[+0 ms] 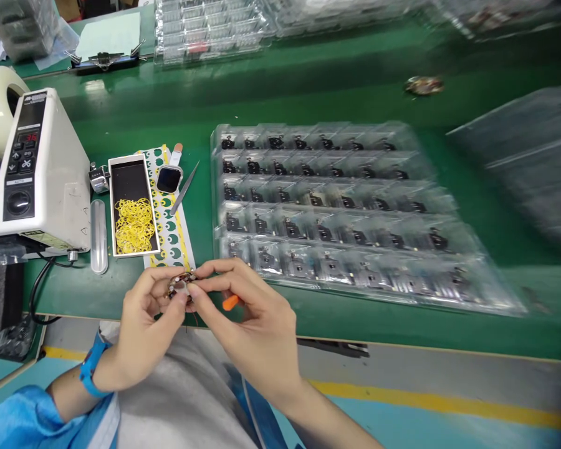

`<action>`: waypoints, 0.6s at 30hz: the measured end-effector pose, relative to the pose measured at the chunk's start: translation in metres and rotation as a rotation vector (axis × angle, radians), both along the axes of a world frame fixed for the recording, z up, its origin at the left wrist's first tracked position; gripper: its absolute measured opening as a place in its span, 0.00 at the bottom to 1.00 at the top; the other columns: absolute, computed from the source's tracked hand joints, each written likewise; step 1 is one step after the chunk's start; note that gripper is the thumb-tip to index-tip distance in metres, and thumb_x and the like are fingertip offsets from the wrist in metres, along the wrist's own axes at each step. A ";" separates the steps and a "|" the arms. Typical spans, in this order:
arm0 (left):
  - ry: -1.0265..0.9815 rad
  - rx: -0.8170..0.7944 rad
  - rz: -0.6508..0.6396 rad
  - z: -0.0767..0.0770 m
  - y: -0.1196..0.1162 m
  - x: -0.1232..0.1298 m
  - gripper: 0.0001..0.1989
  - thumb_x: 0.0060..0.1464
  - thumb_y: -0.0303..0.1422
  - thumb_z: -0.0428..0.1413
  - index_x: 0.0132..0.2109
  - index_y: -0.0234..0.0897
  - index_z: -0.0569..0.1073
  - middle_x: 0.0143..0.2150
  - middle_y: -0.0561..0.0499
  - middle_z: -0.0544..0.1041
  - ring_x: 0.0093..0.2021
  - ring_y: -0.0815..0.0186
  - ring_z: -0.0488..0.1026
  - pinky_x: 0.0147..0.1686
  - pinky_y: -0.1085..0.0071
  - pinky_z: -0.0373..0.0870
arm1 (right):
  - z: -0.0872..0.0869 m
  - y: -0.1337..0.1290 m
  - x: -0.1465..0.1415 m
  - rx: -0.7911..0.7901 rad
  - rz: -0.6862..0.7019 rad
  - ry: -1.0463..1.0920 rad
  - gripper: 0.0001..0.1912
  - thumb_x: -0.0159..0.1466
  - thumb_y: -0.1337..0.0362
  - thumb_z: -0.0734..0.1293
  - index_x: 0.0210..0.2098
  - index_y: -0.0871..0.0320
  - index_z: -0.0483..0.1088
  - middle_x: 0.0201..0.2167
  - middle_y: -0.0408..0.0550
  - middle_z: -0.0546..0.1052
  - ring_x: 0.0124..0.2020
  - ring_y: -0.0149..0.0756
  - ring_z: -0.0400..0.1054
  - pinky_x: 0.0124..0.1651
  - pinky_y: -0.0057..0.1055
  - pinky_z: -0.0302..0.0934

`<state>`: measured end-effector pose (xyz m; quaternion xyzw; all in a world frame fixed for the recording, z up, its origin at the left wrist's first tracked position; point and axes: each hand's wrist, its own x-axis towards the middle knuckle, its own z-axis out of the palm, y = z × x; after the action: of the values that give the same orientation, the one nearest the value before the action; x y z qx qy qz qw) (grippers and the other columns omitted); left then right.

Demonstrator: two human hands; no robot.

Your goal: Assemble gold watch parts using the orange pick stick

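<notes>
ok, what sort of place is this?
Probably an electronics assembly workstation: a clear tray with rows of small black parts, a white machine with a digital display, and a small component held between left hand and right hand.

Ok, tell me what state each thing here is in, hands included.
Left hand: pinching small component
Right hand: pinching the same component
Small component: held between both hands
White machine: display lit, reading 36
White box: open, partly filled with yellow rings
Watch: screen dark
Clear tray: compartments holding dark parts
Pointed tool: lying down, unheld
Clipboard: clip closed on paper
</notes>
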<state>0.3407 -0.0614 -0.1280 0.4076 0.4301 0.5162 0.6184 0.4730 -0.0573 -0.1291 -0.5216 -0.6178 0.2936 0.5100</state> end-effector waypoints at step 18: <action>0.480 0.146 0.021 0.002 0.021 -0.015 0.05 0.46 0.23 0.58 0.29 0.36 0.78 0.28 0.51 0.75 0.31 0.67 0.70 0.31 0.74 0.66 | 0.005 0.004 0.008 0.418 0.095 -0.468 0.04 0.66 0.71 0.65 0.41 0.60 0.70 0.35 0.51 0.76 0.34 0.36 0.71 0.33 0.30 0.66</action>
<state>0.3262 -0.0402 -0.1258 0.5578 0.5303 0.4407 0.4620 0.4809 -0.0537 -0.1240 -0.4294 -0.7889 0.0559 0.4360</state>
